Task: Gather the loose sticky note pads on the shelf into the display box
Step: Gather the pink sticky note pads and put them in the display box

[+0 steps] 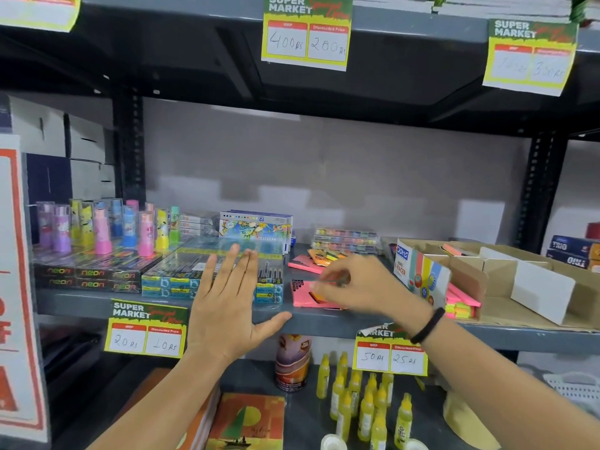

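On the middle shelf [324, 318], my right hand [363, 284] pinches a pink sticky note pad [305, 297] near the front edge. My left hand [227, 306] hovers flat and empty before pen boxes [181, 271]. Rightward, the display box [422, 274] lies tipped, pads inside.

Two hands: left hand [227, 306] at six o'clock, right hand [360, 284] at four. Five price tags [306, 34]. Roughly a dozen yellow glue bottles [367, 404] at five o'clock. One display box [422, 274] at three.
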